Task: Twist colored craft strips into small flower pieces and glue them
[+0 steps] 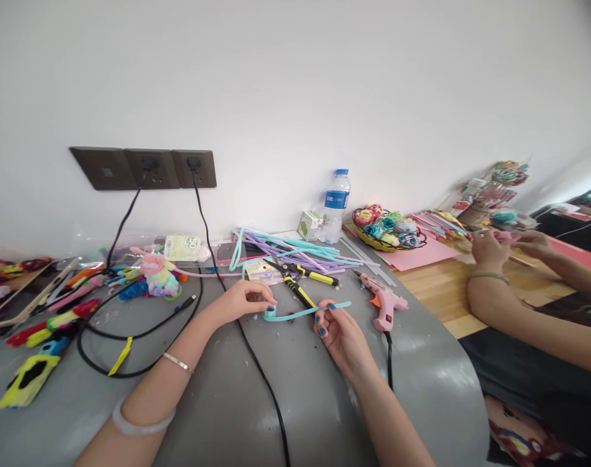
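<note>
Between my hands stretches a light blue pipe cleaner [292, 317], its left end wound into a small coil. My left hand [249, 298] pinches that coil between thumb and fingers. Further along, my right hand [341, 337] grips the pipe cleaner with fingers closed, and its free tip sticks out to the right. Just behind my hands lie yellow-and-black pliers [300, 292] with their handles spread. More pipe cleaners [295, 250], blue and purple, are heaped toward the wall. To the right of my right hand rests a pink glue gun [383, 301].
Black cables [256, 363] cross the grey table [422, 389]. Colourful fuzzy crafts [156, 275] crowd the left side. A water bottle [335, 207] and a basket of fabric-like flowers [387, 227] stand at the back. Another person's hands [492, 250] work at a wooden table on the right.
</note>
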### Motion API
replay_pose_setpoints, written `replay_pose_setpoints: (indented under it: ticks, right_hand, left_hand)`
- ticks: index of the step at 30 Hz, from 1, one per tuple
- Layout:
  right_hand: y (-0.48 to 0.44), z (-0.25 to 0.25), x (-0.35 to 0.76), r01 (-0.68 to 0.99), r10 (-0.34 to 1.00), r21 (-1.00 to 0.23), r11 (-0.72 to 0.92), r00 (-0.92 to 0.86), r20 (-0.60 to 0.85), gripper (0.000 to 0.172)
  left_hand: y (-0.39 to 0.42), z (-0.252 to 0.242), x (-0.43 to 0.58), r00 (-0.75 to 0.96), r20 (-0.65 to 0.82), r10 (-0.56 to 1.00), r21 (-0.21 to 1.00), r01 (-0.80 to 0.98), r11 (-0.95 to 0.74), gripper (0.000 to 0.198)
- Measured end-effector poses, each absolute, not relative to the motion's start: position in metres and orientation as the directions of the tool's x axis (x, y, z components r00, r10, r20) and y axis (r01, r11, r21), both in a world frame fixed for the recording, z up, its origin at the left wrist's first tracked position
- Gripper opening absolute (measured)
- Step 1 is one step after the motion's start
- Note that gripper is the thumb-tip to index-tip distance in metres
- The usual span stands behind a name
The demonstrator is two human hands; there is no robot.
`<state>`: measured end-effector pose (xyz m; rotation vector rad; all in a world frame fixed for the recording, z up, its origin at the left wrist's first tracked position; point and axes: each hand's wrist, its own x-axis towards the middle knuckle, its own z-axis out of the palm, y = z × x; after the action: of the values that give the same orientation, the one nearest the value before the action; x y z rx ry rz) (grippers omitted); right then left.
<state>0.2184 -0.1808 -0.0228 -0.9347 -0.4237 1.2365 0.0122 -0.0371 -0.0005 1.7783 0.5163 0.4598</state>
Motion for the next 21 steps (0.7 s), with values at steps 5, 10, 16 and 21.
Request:
replay_pose_setpoints:
  ticks: [5,10,16,21]
  right_hand:
    - [-0.1806,-0.022,0.2189,-0.614,0.927,-0.788,0.033,0.313,-0.205,0.029]
    - [-0.1804,-0.023,0.2204,-0.61,0.932,-0.792,0.028,0.302,-0.2,0.028]
    - [-0.181,-0.0215,0.2197,-0.629,0.928,-0.777,0.02,0.302,-0.22,0.031]
    - [-0.1808,-0.0203,0.2192,-0.629,0.927,-0.777,0.026,0.306,-0.217,0.03]
  left_hand:
    - [-0.0366,0.0006,0.012,0.828,0.047,0.558,0.961,0.114,-0.25,0.029]
    - [-0.0365,0.0,0.0118,0.828,0.058,0.558,0.958,0.111,-0.263,0.028]
    - [-0.037,-0.0004,0.0116,0.828,0.047,0.559,0.958,0.121,-0.259,0.028]
    - [-0.0373,0.0,0.0111,0.831,0.045,0.554,0.958,0.122,-0.26,0.028]
